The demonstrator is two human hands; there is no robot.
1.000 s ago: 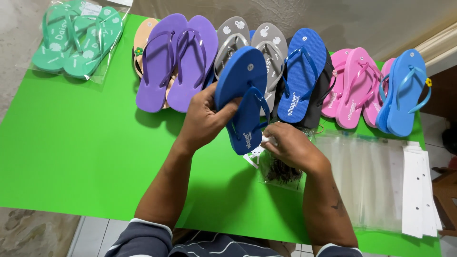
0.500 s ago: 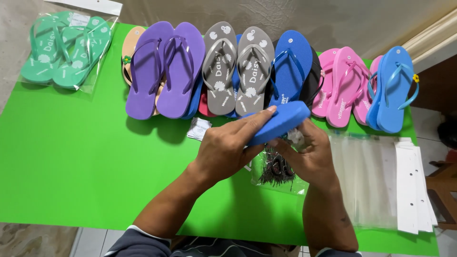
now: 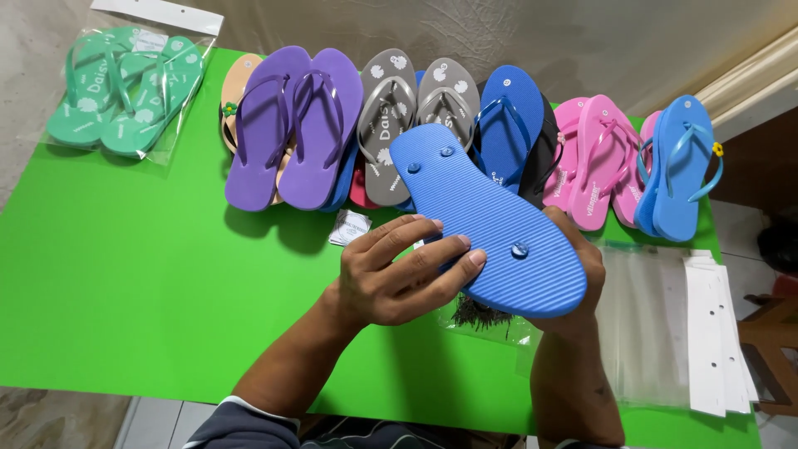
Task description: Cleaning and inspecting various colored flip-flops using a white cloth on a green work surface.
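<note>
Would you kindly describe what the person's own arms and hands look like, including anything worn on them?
Both hands, the left hand and the right hand, are bare: no gloves, and no rings or watch that I can see. The forearms are uncovered. Dark grey sleeves with a pale edge are pushed up near the elbows.

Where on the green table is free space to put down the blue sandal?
The widest bare patch of green table lies left of the left hand, below the bagged green sandals and purple pair. The back row is crowded; clear bags cover the right side.
</note>
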